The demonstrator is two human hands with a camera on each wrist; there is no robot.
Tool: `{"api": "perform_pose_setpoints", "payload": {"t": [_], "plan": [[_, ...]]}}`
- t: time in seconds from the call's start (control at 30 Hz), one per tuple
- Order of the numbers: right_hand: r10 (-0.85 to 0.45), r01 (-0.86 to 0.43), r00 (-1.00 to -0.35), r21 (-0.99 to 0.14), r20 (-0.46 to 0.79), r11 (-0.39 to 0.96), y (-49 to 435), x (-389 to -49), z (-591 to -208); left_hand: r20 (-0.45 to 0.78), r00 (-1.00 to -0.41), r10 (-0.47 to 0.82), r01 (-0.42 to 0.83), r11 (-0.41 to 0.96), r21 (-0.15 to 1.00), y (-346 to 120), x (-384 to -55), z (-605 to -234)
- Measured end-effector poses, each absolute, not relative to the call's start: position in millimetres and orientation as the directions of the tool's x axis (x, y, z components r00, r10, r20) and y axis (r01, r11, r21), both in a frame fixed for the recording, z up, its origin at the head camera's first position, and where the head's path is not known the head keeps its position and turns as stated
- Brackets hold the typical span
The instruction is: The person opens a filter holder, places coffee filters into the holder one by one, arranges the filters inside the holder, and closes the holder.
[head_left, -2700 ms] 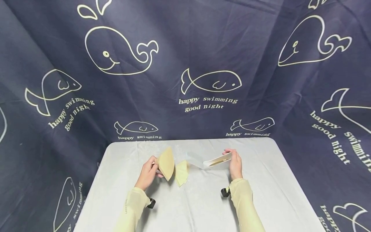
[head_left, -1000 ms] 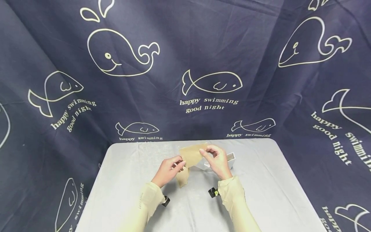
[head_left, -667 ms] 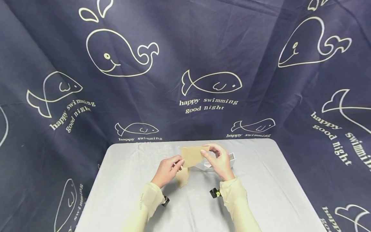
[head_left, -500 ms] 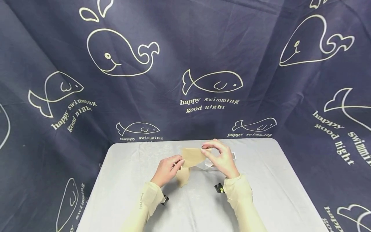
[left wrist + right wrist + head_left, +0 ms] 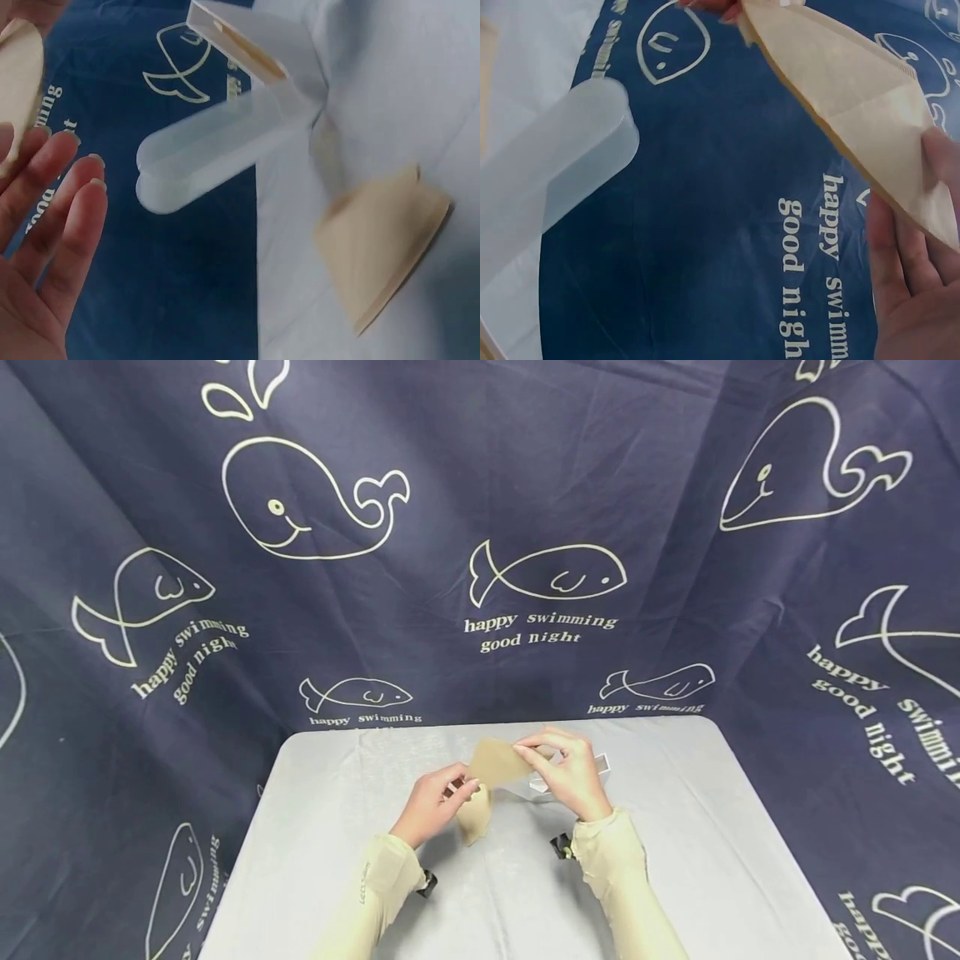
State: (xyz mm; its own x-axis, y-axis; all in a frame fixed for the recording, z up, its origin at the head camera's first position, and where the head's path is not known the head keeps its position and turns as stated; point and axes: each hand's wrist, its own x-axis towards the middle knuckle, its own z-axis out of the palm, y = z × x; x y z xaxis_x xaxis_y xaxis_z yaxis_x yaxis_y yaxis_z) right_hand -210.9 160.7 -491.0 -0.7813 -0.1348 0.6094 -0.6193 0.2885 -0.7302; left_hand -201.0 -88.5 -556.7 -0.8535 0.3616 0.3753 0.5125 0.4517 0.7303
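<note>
A cone-shaped paper coffee filter (image 5: 497, 762) is held up over the table between both hands. My left hand (image 5: 433, 803) pinches its narrow left end between thumb and fingers. At the other end, the thumb and fingers of my right hand (image 5: 572, 774) pinch its edge; the right wrist view shows the filter's broad pale face (image 5: 847, 94) and folded seam. Below the left hand, another coffee filter (image 5: 386, 240) lies on the table. Behind the right hand rests a white filter box (image 5: 247, 37), partly hidden in the head view, with filter paper showing inside its opening.
A frosted translucent flap (image 5: 214, 154) sticks out from the white box. A pale grey cloth covers the table (image 5: 300, 860). Dark blue fabric (image 5: 450, 485) with whale and fish prints surrounds the back and sides.
The right hand has let go of the box, now on the table, and grips the filter. The left hand brought the filter rightward from the left. Lately the filter has tilted slightly.
</note>
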Motion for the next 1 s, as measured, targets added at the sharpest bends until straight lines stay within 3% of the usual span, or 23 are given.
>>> {"api": "perform_pose_setpoints", "payload": {"t": [0.13,0.27,0.5,0.8,0.9,1.0], "plan": [[-0.092,-0.607,-0.792,-0.766,0.603,0.212,160.3,-209.8,-490.0,0.356,-0.867,0.349,0.476,0.374,0.796,-85.7,-200.2,-560.3],[-0.086,-0.603,-0.797,-0.777,0.598,0.182,161.1,-208.4,-490.7,0.377,-0.858,0.349,0.495,0.369,0.786,-85.4,-200.6,-558.6],[-0.146,-0.564,-0.825,-0.777,0.546,0.279,164.2,-207.1,-486.2,0.451,-0.808,0.380,0.588,0.459,0.666,-88.1,-200.5,-553.1],[-0.269,-0.631,-0.776,-0.704,0.571,0.327,161.8,-211.5,-484.5,0.475,-0.761,0.442,0.649,0.538,0.539,-89.3,-199.4,-552.2],[-0.272,-0.635,-0.772,-0.694,0.574,0.339,160.0,-213.5,-485.5,0.478,-0.759,0.441,0.649,0.572,0.502,-90.4,-200.5,-551.3],[-0.254,-0.638,-0.770,-0.694,0.585,0.334,157.6,-214.2,-487.0,0.430,-0.799,0.420,0.600,0.595,0.535,-91.6,-200.4,-552.4]]}}
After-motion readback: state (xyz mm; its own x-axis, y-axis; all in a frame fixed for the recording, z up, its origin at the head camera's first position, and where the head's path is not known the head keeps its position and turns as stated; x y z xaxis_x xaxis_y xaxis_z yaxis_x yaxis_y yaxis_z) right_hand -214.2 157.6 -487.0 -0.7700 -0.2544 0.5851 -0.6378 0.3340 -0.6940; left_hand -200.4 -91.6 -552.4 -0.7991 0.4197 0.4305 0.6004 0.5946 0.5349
